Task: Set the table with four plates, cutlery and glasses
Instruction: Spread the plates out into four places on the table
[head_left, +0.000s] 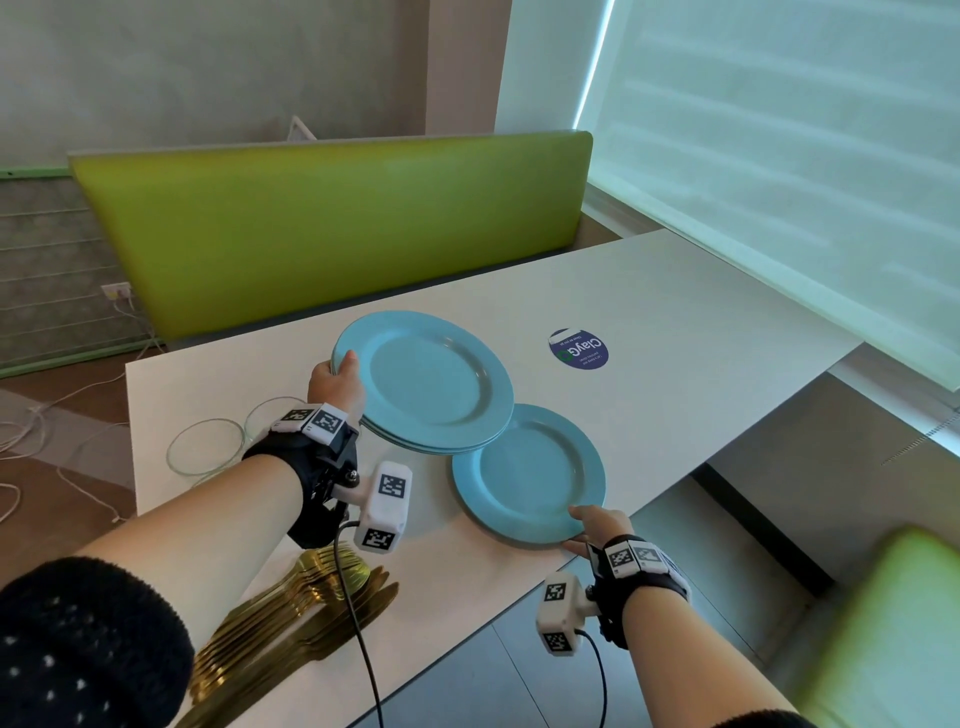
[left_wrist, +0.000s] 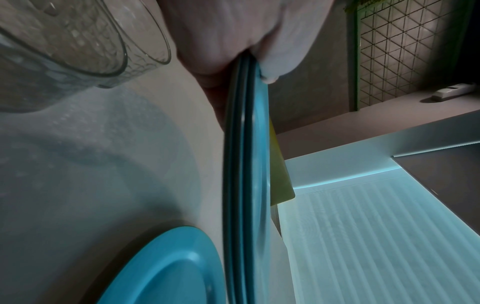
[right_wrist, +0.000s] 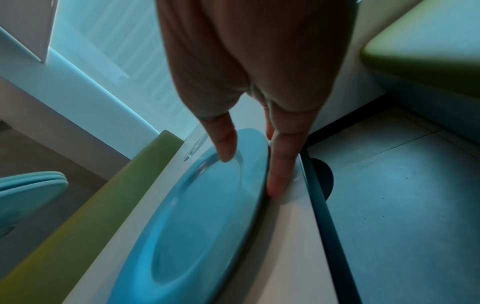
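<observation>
My left hand (head_left: 337, 379) grips a stack of three blue plates (head_left: 426, 384) by its left rim, thumb on top, and holds it above the white table (head_left: 675, 312). The left wrist view shows the stack (left_wrist: 246, 164) edge-on in that hand (left_wrist: 233, 41). A single blue plate (head_left: 530, 473) lies flat near the table's front edge, partly under the stack. My right hand (head_left: 597, 527) pinches its near rim. In the right wrist view the thumb lies on the plate (right_wrist: 197, 226) and a finger runs along its outer edge, at the right hand (right_wrist: 250, 174).
Two clear glasses (head_left: 205, 447) stand at the table's left, behind my left wrist. A pile of gold cutlery (head_left: 301, 608) lies at the near left corner. A round sticker (head_left: 578, 348) marks the tabletop. Green benches (head_left: 332, 223) flank the table, and a window blind hangs at the right.
</observation>
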